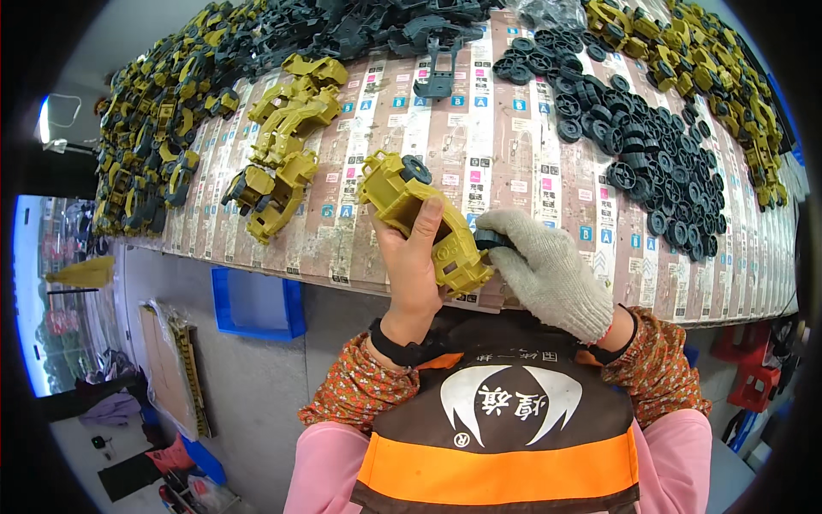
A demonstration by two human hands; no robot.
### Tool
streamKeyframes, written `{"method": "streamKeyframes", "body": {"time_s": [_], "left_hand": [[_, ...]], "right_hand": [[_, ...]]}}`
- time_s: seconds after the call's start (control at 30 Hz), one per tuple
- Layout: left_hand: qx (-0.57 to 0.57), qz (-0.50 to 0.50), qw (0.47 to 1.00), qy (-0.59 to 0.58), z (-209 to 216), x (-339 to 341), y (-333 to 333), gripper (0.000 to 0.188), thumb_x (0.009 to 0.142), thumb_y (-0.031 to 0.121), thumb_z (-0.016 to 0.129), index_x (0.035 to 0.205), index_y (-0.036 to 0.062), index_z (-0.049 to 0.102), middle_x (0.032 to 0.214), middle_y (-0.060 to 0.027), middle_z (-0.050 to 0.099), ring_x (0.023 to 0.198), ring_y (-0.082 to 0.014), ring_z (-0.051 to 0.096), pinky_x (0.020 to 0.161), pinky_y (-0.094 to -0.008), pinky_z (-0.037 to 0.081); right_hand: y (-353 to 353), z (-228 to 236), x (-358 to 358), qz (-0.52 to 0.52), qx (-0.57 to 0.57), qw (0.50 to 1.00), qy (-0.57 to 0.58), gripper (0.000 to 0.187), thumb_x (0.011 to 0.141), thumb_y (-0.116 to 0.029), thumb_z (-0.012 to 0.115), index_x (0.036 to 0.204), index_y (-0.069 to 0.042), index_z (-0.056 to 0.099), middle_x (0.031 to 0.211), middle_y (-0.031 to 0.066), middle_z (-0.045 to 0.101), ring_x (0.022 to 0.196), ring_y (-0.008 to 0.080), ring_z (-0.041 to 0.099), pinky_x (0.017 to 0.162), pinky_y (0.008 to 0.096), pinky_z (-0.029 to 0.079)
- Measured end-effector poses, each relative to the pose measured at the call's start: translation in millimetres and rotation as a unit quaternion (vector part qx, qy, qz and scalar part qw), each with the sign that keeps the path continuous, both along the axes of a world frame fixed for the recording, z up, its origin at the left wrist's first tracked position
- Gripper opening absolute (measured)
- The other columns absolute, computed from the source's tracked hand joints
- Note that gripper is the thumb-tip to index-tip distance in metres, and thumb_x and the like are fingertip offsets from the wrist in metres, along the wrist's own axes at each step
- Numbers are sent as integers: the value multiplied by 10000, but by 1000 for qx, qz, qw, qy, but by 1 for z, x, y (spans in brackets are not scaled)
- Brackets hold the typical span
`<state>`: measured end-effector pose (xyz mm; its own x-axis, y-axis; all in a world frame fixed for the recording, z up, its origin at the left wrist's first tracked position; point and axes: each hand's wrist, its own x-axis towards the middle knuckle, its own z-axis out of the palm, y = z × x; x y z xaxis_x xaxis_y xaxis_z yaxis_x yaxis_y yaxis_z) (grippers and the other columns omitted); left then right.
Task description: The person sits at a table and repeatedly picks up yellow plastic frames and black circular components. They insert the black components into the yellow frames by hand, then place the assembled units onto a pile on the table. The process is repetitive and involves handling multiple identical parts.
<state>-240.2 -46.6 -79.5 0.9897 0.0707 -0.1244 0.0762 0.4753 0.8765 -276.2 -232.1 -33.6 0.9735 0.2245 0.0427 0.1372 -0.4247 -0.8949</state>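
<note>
At the far left we see a heap of mustard-yellow plastic toy car bodies with dark wheels [158, 128] on the counter [377, 120], which is covered in printed sheets. Right of it we find a short row of mustard-yellow plastic bodies [295, 120], with a pile of dark grey plastic chassis parts [351, 34] behind. Near the counter's front edge, our bare left hand [407, 267] is closed around one mustard-yellow plastic car body [460, 254], tilted, thumb across its open hollow; one black wheel [416, 169] sits at its far end. Our right hand [548, 270], in an off-white knitted glove, pinches a round black plastic wheel [491, 239] at that body's right side. Farther right we see a spread of loose black plastic wheels [642, 154], then another heap of mustard-yellow plastic toy cars [736, 94].
</note>
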Motion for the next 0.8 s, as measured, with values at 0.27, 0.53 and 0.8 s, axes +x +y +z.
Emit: {"method": "streamKeyframes", "body": {"time_s": [0.27, 0.53, 0.8], "left_hand": [[70, 45, 992, -92, 9, -9, -11, 567, 991, 126, 802, 1423, 79, 438, 1229, -29, 607, 1080, -129, 614, 960, -313, 526], [147, -22, 962, -229, -5, -36, -20, 862, 934, 7, 820, 1568, 108, 245, 1440, -72, 490, 1264, -187, 586, 1074, -348, 512], [155, -112, 951, -243, 8, -27, -27, 835, 909, -6, 833, 1540, 93, 294, 1413, -99, 532, 1253, -214, 624, 1037, -360, 547]], "right_hand": [[1, 5, -26, -29, -11, 999, -9, 343, 969, -18, 595, 1311, -13, 622, 1022, 255, 728, 919, 461, 731, 787, 487, 578], [0, -2, -38, -7, 17, 998, 62, 346, 856, -30, 638, 1201, -3, 608, 908, 299, 689, 873, 505, 701, 742, 561, 547], [-16, 7, -25, 5, -73, 996, 54, 263, 835, -15, 612, 1094, -11, 661, 890, 289, 696, 889, 509, 696, 777, 552, 557]]}}
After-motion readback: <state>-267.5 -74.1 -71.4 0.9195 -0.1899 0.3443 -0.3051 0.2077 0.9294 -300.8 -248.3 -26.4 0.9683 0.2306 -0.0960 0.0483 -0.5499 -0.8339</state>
